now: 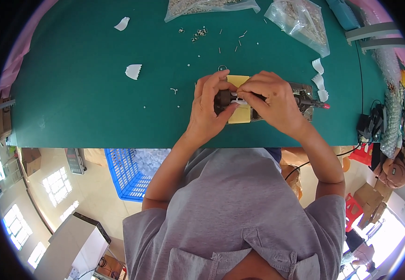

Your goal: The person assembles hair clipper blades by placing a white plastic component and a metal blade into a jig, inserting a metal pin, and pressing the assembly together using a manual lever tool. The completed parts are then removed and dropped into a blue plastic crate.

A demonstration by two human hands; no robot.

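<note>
My left hand (207,103) curves around a dark block on a bench fixture, its thumb and forefinger closed on a small white plastic piece (242,101). From the other side my right hand (275,99) pinches thumb and forefinger together right at that piece; whatever lies between those fingertips is too small to make out. Under both hands sits the metal fixture (307,88) with a yellow plate (238,117). Its lever ends in a red tip (326,106) to the right. My fingers hide part of the white piece and the dark block.
Beyond my hands lie small metal clips (200,33) and several thin pins (240,43). Clear bags (300,23) of small parts stand at the far edge. White scalloped pieces (133,71) lie left and right on the green table (86,107). A blue basket (118,179) of white parts is below left.
</note>
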